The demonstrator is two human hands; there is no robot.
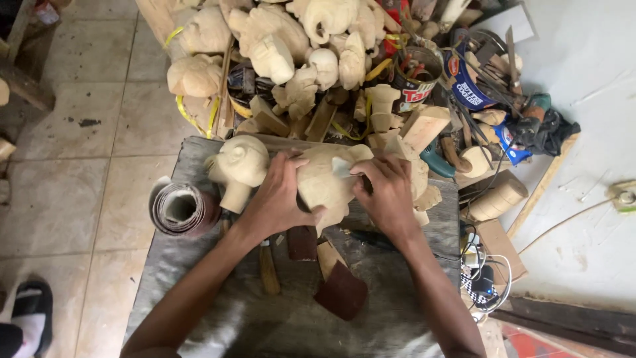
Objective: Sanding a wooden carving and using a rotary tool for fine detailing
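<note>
A pale carved wooden figure (pixel 326 179) lies on the grey cloth-covered bench (pixel 199 278). My left hand (pixel 278 199) grips its left side and holds it down. My right hand (pixel 387 192) presses a small folded piece of sandpaper (pixel 340 168) against the figure's upper right. A second pale carving (pixel 240 162) with a round head and a stub base lies just left of my left hand.
A roll of sandpaper (pixel 182 209) lies at the bench's left edge. Brown sandpaper scraps (pixel 341 290) and a wooden-handled tool (pixel 268 268) lie near my forearms. A heap of pale carvings (pixel 278 46), wood blocks, tins (pixel 414 76) and tools fills the far side. Cables (pixel 487 278) lie at the right.
</note>
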